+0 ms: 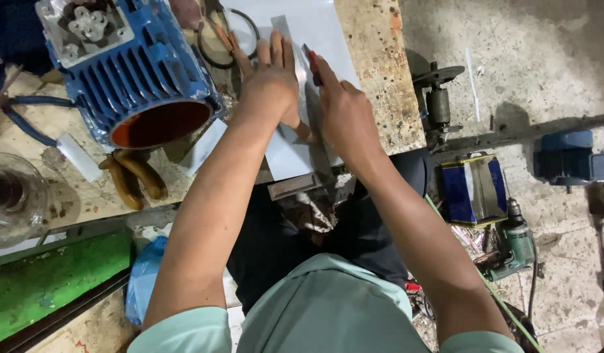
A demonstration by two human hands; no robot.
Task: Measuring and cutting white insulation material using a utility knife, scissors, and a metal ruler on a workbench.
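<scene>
My left hand lies flat, fingers together, pressing a metal ruler onto a pale grey sheet on the wooden workbench. My right hand is closed around a small red-handled cutter, whose tip rests on the sheet right beside the ruler's edge. The two hands nearly touch. The lower part of the ruler and sheet is hidden under my hands.
A blue electric motor housing with an open round end sits to the left, yellow-handled pliers below it. A glass jar stands far left. On the floor at right are a blue tin, a green drill and a metal bar.
</scene>
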